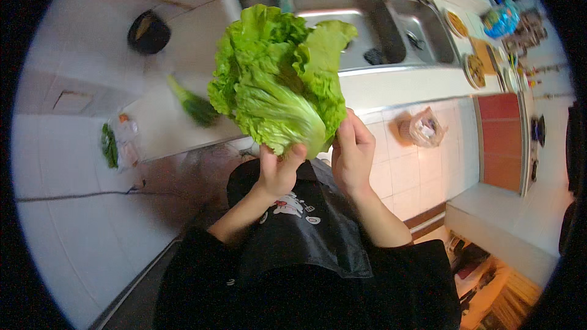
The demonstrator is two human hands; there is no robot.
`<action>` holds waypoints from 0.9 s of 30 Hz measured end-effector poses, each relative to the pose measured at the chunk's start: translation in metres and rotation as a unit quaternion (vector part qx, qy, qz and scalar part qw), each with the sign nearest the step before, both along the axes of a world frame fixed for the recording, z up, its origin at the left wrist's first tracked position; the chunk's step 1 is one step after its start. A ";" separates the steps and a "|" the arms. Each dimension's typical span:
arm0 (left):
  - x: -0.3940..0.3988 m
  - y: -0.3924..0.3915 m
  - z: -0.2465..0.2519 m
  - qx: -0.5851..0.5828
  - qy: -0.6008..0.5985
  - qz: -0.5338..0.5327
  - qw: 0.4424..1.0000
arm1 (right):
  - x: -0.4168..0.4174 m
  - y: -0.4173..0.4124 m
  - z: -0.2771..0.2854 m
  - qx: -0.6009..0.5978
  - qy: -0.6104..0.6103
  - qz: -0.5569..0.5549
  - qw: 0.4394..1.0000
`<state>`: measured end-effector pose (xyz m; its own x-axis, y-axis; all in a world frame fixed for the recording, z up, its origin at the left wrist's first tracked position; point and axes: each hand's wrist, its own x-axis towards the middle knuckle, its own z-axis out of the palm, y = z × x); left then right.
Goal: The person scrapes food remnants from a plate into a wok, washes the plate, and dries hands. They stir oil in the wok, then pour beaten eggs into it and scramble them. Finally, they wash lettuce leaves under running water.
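A leafy head of green lettuce (275, 82) is held up in front of my black apron (321, 220), its pale stem end towards me. My left hand (279, 169) grips the bottom of the head, thumb on top of the leaves. At the lower right of the lettuce, my right hand (353, 156) pinches the base of an outer leaf. That leaf (323, 55) leans out to the right of the others. Most of my fingertips are hidden behind the greens.
Beyond the lettuce lies a double steel sink (376, 71) with a dark scrubber (375, 57). A blurred green vegetable (195, 103) lies on the left counter, near a black bowl (149, 32) and bagged food (128, 140). Plates of food (474, 71) stand at right. A bag-lined bin (424, 128) is on the floor.
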<state>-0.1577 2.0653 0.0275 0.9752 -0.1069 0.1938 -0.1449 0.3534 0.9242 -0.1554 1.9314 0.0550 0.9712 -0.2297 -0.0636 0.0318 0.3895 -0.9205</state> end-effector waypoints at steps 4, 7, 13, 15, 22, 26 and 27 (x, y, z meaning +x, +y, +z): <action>0.001 -0.105 -0.009 -0.117 0.132 0.030 0.984 | -0.005 -0.089 0.010 0.087 0.067 -0.064 0.992; 0.020 -0.152 0.001 -0.191 0.165 -0.027 0.967 | -0.004 -0.144 0.013 0.100 0.044 -0.135 0.985; 0.052 -0.200 -0.001 -0.061 0.084 -0.118 0.988 | 0.038 -0.217 0.023 -0.046 0.032 -0.062 0.997; 0.073 -0.217 -0.003 0.017 0.011 -0.110 0.994 | 0.055 -0.226 0.019 -0.059 0.009 -0.076 0.995; 0.166 -0.276 0.008 0.036 0.001 -0.115 0.993 | 0.127 -0.274 -0.008 -0.143 -0.043 -0.118 0.982; 0.212 -0.296 -0.001 0.052 0.005 -0.087 0.995 | 0.170 -0.296 -0.020 -0.210 -0.064 -0.128 0.967; 0.217 -0.298 -0.005 0.051 0.008 -0.083 0.995 | 0.176 -0.298 -0.025 -0.221 -0.061 -0.136 0.964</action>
